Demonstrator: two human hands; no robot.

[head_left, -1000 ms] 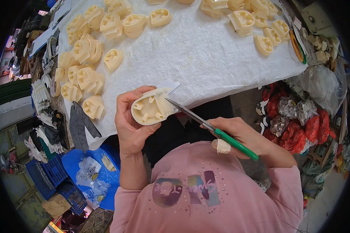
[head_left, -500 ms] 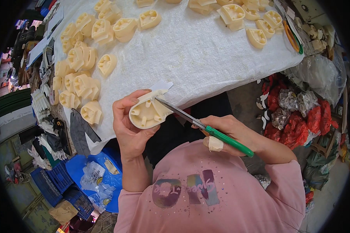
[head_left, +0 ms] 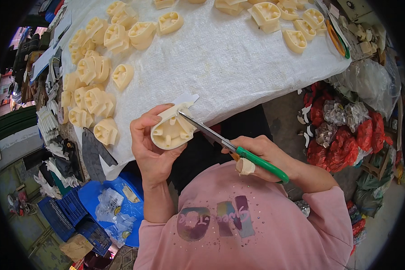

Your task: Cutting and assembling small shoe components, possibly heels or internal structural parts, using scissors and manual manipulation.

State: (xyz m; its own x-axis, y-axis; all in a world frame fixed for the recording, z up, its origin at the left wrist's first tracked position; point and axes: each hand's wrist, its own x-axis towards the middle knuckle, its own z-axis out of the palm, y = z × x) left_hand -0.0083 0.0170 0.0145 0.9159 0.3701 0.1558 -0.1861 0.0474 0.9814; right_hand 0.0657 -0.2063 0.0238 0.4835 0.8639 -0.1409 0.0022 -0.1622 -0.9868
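My left hand is closed round a cream moulded plastic part, shaped like a rounded triangle. The part's hollow side faces up and shows several small posts inside. In my right hand is a pair of scissors with a green handle and a bit of orange. Its long metal blades reach the upper rim of the part, and their tips lie at that edge. Tape wraps one finger of the right hand. A pale flat piece shows just beyond the part.
A white woven sheet covers the table ahead. Several similar cream parts lie along its left and far sides. Orange and green loops lie at the right edge. A blue tub stands lower left, red bags at right.
The blades have pushed slightly further along the part's upper rim, and the right hand has shifted a little left. The left hand keeps its hold, with the part slightly turned.
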